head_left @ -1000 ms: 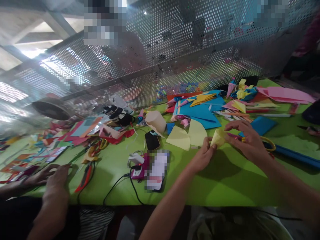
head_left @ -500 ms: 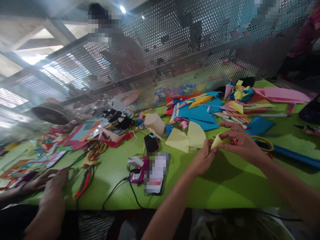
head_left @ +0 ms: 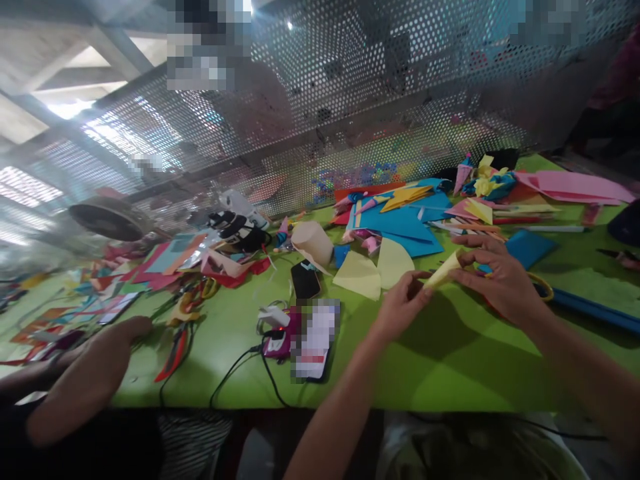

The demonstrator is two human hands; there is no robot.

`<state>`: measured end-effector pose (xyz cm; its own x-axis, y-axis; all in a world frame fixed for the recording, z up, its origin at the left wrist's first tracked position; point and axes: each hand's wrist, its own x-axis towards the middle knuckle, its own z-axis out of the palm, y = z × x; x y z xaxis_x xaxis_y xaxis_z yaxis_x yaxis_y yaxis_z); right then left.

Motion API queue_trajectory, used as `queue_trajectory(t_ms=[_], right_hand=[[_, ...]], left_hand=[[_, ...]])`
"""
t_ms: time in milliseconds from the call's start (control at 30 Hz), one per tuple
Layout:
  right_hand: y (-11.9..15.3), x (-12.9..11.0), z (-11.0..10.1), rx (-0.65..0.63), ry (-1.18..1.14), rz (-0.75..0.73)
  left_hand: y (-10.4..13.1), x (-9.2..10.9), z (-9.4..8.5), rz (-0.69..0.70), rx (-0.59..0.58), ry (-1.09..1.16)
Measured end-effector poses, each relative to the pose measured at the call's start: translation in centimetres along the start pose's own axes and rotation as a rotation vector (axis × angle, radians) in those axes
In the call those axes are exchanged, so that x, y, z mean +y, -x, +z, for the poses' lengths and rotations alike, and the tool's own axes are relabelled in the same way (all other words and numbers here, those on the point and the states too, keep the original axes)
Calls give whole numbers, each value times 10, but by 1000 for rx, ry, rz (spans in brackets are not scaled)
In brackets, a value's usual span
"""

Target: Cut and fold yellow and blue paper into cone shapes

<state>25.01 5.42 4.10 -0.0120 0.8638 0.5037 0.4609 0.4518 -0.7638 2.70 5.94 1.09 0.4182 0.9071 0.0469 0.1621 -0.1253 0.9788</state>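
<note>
Lying close to the near edge of the green table (head_left: 465, 383), a phone (head_left: 313, 347) sits just right of a purple plug block (head_left: 281, 341). At the left a co-worker's arm (head_left: 95, 367) reaches over the table, near an orange-and-black tool (head_left: 173, 357); what those fingers do cannot be told. Somewhat deeper, right of the middle, the left hand (head_left: 404, 299) pinches the near left end of a yellow paper roll (head_left: 443, 272), while the right hand (head_left: 495, 275) grasps its far right end between thumb and fingers, so it slants above the table. Beyond the right hand, partly blocked by it, are a yellow loop (head_left: 551, 289) and folded blue paper (head_left: 533, 249); a long blue strip (head_left: 600, 313) runs off rightward. Left of the roll lie fan-shaped yellow sheets (head_left: 357, 275), then a dark flat device (head_left: 305, 280) and a beige tube (head_left: 311, 241). Farther back, blue sheets (head_left: 395, 230) and, to the right, pink paper (head_left: 575, 189) crowd the table before a perforated screen (head_left: 320, 153).
</note>
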Motion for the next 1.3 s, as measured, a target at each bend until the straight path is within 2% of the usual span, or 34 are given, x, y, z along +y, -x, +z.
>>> queue_trajectory(t_ms=[233, 433, 867, 1133, 1300], right_hand=[[1, -1, -1, 26, -2, 36], [1, -4, -2, 20, -35, 99], [2, -3, 1, 25, -52, 96], [3, -6, 5, -37, -71, 161], [2, -4, 9, -92, -39, 122]], left_hand=[[-2, -6, 4, 37, 110, -131], [-2, -8, 4, 1, 81, -79], [-1, -4, 5, 6, 57, 50], [-1, -5, 7, 21, 100, -42], [0, -3, 6, 40, 97, -51]])
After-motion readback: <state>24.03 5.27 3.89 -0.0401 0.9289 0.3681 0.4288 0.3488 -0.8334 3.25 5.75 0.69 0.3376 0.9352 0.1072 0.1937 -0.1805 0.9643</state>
